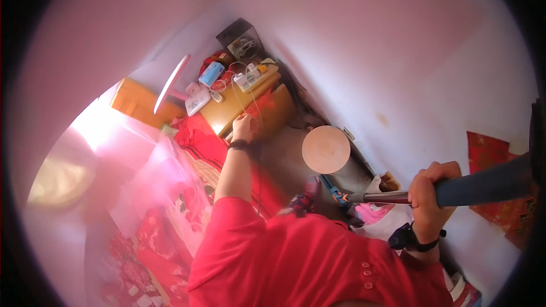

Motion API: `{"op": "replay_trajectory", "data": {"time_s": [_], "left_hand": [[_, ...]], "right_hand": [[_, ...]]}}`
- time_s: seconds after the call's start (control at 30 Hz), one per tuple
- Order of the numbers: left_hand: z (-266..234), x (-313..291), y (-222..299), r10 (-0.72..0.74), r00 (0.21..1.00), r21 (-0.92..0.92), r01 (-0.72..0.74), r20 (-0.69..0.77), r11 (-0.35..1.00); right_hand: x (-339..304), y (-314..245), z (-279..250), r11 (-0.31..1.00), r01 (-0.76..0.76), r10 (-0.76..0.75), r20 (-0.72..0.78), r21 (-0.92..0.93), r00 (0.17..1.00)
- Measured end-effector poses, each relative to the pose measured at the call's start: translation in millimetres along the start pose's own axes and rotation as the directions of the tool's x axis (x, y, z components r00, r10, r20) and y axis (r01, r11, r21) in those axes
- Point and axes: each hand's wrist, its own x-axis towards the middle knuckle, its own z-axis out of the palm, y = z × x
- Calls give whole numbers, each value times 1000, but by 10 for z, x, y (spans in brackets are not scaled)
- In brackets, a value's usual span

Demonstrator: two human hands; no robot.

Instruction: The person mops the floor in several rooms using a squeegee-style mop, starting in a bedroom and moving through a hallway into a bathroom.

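Note:
My left hand (243, 127) is closed at the front edge of a wooden nightstand (223, 117), its fingers pinched where a thin white cord (241, 104) comes down to them. A red cloth or paper piece hangs on the nightstand's front beside that hand. My right hand (430, 194) is wrapped round a long pole (382, 197) with a metal shaft and a thick dark blue upper part. The pole slants down to a blue and orange joint (339, 197) near the floor. Its far end is hard to make out.
On the nightstand are a white power strip (247, 79), a blue tissue pack (211, 73), a remote (216, 96) and a pink-white lamp (172, 84). A round stool (326, 149) stands by the wall. A bed with red bedding (162, 239) and pink netting (170, 176) lies left.

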Motion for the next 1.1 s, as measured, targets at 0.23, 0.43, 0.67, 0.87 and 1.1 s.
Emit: {"op": "replay_trajectory", "data": {"time_s": [0.23, 0.43, 0.67, 0.87, 1.1], "left_hand": [[-847, 1048, -975, -250, 936, 21, 253, 248, 967], [-1252, 2186, -1495, -229, 904, 185, 171, 361, 968], [-1112, 2286, -1552, 160, 970, 495, -232, 184, 837], [-831, 2916, -1023, 553, 808, -23, -561, 206, 828], [-315, 2258, -1424, 51, 740, 49, -112, 670, 992]], "right_hand": [[-186, 599, 24, 975, 79, -83, -11, -206, 996], [-529, 983, 274, 953, 0, -144, -457, -302, 878], [-712, 1174, 146, 883, 4, -330, -616, -469, 715], [-539, 1257, 431, 910, 7, -301, -646, -415, 701], [-591, 1188, 458, 908, -18, -307, -693, -419, 652]]}}
